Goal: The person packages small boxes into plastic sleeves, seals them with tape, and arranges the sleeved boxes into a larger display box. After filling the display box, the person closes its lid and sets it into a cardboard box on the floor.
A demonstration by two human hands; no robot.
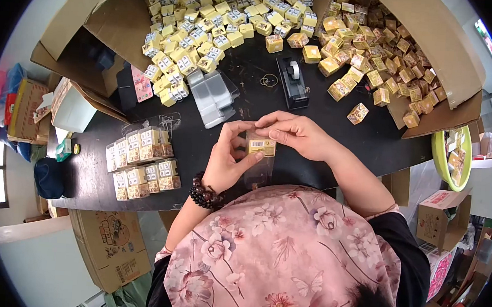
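My left hand (230,157) is closed around a small yellow box (262,145) with a barcode label, near the table's front edge. Clear plastic shows around and below this box. The fingers of my right hand (294,134) pinch at the top of the clear plastic. Behind my hands lie flat clear plastic cases (210,97), stacked and overlapping. A black tape dispenser (294,85) with a roll of tape stands beyond my right hand. To the left, two rows of packed small boxes (143,160) stand on the table.
Yellow-and-white boxes (203,31) spill from a carton at the back. Golden boxes (389,61) spill from another carton (436,41) at the right; one loose box (358,113) lies before it. A green basket (435,152) is at the right edge. The black table (195,141) lies beneath.
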